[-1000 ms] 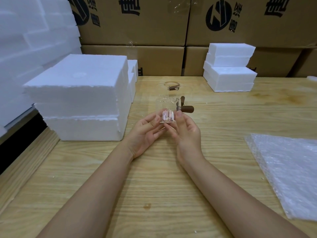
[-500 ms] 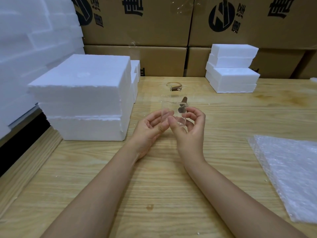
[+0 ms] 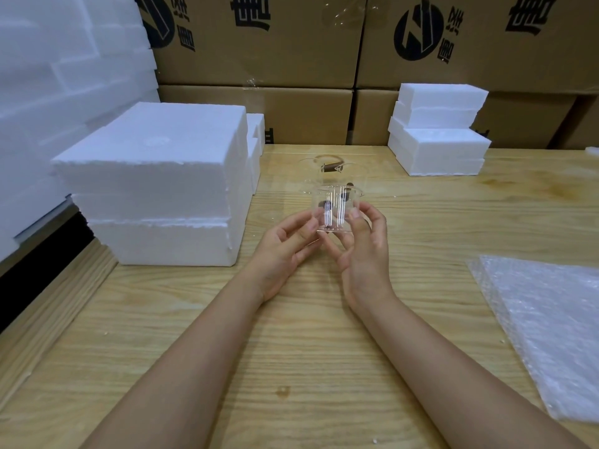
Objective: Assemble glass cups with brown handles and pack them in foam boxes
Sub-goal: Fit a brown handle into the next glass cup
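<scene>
Just above the middle of the surface (image 3: 291, 351), left hand (image 3: 285, 251) and right hand (image 3: 366, 254) pinch one upright glass cup (image 3: 335, 210), brown handle (image 3: 344, 196) apparently fitted, a second cup (image 3: 330, 166) just beyond, while the foam boxes (image 3: 155, 176) at left sit closed, so packing looks all to come.

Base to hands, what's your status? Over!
Left hand and right hand both hold the glass cup. Foam boxes stacked at left. Second cup stands behind the held one.
</scene>
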Demonstrator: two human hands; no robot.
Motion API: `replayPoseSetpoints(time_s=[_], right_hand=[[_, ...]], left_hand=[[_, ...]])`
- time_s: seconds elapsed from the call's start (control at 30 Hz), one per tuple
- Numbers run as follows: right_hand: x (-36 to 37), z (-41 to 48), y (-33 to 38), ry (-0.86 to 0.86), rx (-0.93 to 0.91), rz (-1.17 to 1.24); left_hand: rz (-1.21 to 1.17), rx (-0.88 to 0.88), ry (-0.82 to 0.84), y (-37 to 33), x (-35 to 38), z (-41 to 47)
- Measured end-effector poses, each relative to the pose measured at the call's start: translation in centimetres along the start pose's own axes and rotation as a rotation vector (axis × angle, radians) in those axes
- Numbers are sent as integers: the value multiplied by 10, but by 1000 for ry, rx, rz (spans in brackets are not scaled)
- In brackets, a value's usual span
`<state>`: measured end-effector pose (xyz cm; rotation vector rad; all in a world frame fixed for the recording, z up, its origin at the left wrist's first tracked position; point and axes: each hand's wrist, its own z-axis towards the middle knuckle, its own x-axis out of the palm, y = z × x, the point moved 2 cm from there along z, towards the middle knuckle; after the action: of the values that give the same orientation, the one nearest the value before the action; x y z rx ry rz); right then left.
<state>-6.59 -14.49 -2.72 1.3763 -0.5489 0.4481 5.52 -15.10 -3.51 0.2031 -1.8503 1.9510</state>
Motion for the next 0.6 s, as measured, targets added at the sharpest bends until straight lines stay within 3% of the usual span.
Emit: replayPoseSetpoints(time_s=[0.37, 0.6], right_hand=[[-2, 2, 0, 47, -84, -192], [-1, 1, 1, 71, -74, -45]], left_hand=[[178, 196, -192, -3, 8, -3], [229, 277, -216, 0, 16, -1]])
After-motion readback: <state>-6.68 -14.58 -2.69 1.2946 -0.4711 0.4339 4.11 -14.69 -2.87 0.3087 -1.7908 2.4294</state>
